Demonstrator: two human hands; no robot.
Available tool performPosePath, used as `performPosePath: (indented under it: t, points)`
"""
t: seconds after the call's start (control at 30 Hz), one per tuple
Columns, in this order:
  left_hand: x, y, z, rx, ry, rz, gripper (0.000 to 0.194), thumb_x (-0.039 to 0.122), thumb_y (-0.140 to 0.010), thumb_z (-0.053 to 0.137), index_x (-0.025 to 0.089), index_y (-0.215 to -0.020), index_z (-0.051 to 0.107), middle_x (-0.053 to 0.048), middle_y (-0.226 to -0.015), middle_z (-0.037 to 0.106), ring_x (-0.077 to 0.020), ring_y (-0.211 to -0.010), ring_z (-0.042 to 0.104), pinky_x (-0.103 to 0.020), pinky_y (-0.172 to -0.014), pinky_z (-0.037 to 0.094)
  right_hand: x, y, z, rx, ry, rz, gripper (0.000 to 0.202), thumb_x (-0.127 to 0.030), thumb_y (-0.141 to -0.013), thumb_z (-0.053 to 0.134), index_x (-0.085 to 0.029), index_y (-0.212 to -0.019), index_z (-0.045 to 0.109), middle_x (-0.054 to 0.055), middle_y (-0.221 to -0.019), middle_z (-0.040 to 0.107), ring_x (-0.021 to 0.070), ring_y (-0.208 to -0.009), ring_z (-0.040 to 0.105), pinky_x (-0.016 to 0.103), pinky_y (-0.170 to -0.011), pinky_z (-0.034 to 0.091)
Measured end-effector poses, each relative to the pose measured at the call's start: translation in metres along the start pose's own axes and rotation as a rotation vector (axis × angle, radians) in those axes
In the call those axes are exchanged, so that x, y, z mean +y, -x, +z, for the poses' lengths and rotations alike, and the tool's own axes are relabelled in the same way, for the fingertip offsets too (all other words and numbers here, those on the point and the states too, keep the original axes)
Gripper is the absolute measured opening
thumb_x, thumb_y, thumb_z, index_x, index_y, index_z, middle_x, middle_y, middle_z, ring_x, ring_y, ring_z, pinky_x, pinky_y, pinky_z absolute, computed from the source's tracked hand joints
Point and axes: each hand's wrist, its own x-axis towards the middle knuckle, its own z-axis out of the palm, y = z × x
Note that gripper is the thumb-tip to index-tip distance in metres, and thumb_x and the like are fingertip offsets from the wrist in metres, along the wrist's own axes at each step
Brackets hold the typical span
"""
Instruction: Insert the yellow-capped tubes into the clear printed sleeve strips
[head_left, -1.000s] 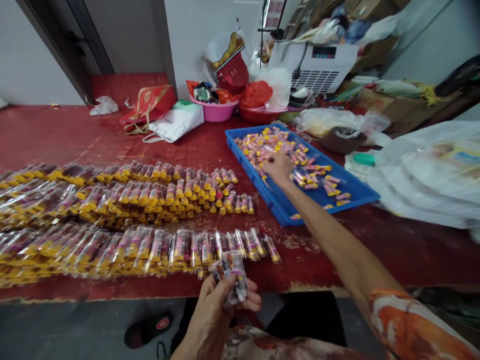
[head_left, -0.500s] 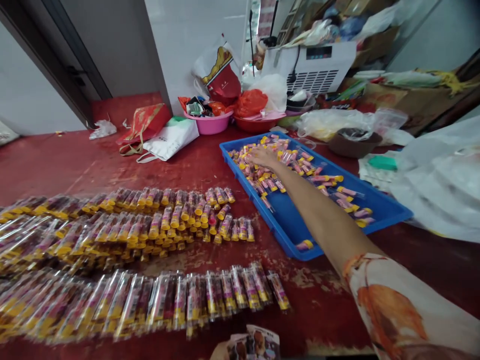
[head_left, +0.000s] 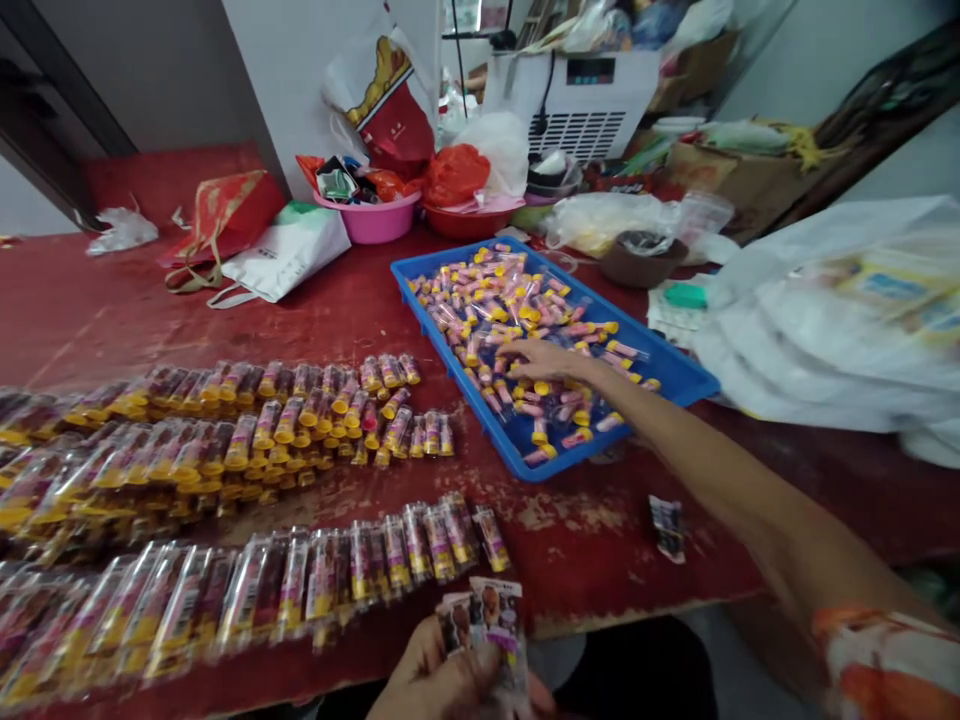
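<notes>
My left hand (head_left: 442, 670) is closed around a small stack of printed cards (head_left: 496, 625) near the table's front edge, thumb on top. Over in the blue tray (head_left: 679, 385), my right hand (head_left: 541, 360) rests on a loose heap of small pink tubes with yellow caps (head_left: 491, 300). Its fingers are stretched out and a little apart, and I see nothing held in them; the undersides are hidden. On the left, several rows of clear tubes with yellow ends and purple printed labels (head_left: 300, 575) lie side by side, some in stacked layers.
A small printed packet (head_left: 666, 528) lies right of the tray on the red table (head_left: 592, 540). White plastic bags (head_left: 832, 330) bulge at the right. Behind stand a pink basin (head_left: 379, 218), a red bag (head_left: 232, 210), a white bag (head_left: 281, 255) and a white machine (head_left: 577, 105).
My right hand has moved from the tray's far end toward its near side, and tubes now spread over the near part. The left hand with the cards has risen into view.
</notes>
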Motion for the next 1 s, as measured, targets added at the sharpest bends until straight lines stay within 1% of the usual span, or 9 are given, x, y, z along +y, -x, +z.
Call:
performPosePath:
  t: [0.17,0.23,0.33,0.47,0.57,0.67,0.77,0.87,1.0]
  points:
    - [-0.008,-0.005,0.012,0.255,0.079,0.029,0.034,0.041,-0.075,0.071,0.011,-0.088,0.065,-0.012,-0.073,0.071,-0.0213,-0.063,0.068,-0.029,-0.059,0.05,-0.009,0.047,0.014,0.159,-0.101,-0.036,0.047,-0.026,-0.067,0.066,-0.022,-0.114,0.066,0.008,-0.111,0.067,0.0262,-0.105,0.058,0.039,-0.095,0.043]
    - [-0.007,-0.007,0.019,0.36,0.089,0.089,0.032,0.038,-0.072,0.076,0.012,-0.088,0.064,-0.01,-0.073,0.072,-0.0183,-0.059,0.067,-0.026,-0.057,0.049,-0.012,0.058,0.014,0.264,-0.167,-0.021,0.043,-0.025,-0.067,0.066,-0.02,-0.109,0.067,0.007,-0.105,0.068,0.0244,-0.097,0.06,0.037,-0.089,0.046]
    - [-0.002,-0.011,0.025,0.409,0.088,0.211,0.033,0.034,-0.066,0.081,0.011,-0.084,0.067,-0.007,-0.069,0.07,-0.0146,-0.055,0.064,-0.023,-0.055,0.05,-0.022,0.073,0.012,0.45,-0.276,0.021,0.028,-0.029,-0.07,0.063,-0.018,-0.095,0.068,0.006,-0.09,0.068,0.0207,-0.081,0.061,0.034,-0.076,0.048]
    - [0.004,-0.018,0.027,0.505,0.129,0.269,0.033,0.028,-0.058,0.086,0.012,-0.08,0.068,-0.003,-0.066,0.068,-0.016,-0.056,0.065,-0.027,-0.056,0.055,-0.051,0.102,0.008,0.703,-0.446,0.061,0.021,-0.035,-0.074,0.063,-0.019,-0.088,0.065,0.004,-0.088,0.064,0.0182,-0.079,0.058,0.033,-0.076,0.047]
    - [0.006,-0.022,0.028,0.541,0.169,0.298,0.039,0.026,-0.055,0.087,0.012,-0.087,0.069,-0.004,-0.073,0.07,-0.0152,-0.058,0.065,-0.027,-0.055,0.056,-0.089,0.134,0.014,0.803,-0.605,0.09,0.022,-0.038,-0.08,0.057,-0.02,-0.092,0.061,0.004,-0.091,0.063,0.017,-0.078,0.059,0.03,-0.069,0.048]
    - [0.005,-0.024,0.031,0.548,0.183,0.314,0.041,0.025,-0.055,0.087,0.012,-0.089,0.069,-0.005,-0.078,0.071,-0.0146,-0.061,0.065,-0.026,-0.054,0.057,-0.131,0.172,0.029,0.746,-1.012,0.17,0.024,-0.036,-0.081,0.053,-0.022,-0.1,0.06,0.003,-0.084,0.063,0.0135,-0.063,0.055,0.025,-0.053,0.042]
    - [0.0,-0.025,0.034,0.547,0.173,0.32,0.039,0.024,-0.052,0.088,0.011,-0.085,0.07,-0.004,-0.075,0.07,-0.0135,-0.059,0.064,-0.025,-0.053,0.056,-0.17,0.206,0.052,0.572,-1.446,0.309,0.021,-0.033,-0.074,0.062,-0.022,-0.092,0.064,0.0,-0.072,0.06,0.01,-0.053,0.049,0.022,-0.046,0.035]
    - [-0.008,-0.025,0.034,0.547,0.15,0.336,0.037,0.023,-0.051,0.088,0.011,-0.081,0.07,-0.002,-0.07,0.07,-0.0124,-0.056,0.063,-0.024,-0.053,0.055,-0.201,0.228,0.074,0.351,-1.525,0.401,0.022,-0.036,-0.069,0.07,-0.019,-0.082,0.067,-0.002,-0.061,0.056,0.0082,-0.049,0.046,0.02,-0.044,0.033]
    - [-0.016,-0.021,0.033,0.518,0.099,0.32,0.035,0.025,-0.052,0.088,0.01,-0.079,0.072,-0.003,-0.069,0.07,-0.012,-0.056,0.062,-0.023,-0.053,0.054,-0.226,0.235,0.09,0.176,-1.459,0.389,0.026,-0.038,-0.066,0.075,-0.019,-0.081,0.069,0.0,-0.067,0.062,0.0119,-0.059,0.056,0.023,-0.054,0.044]
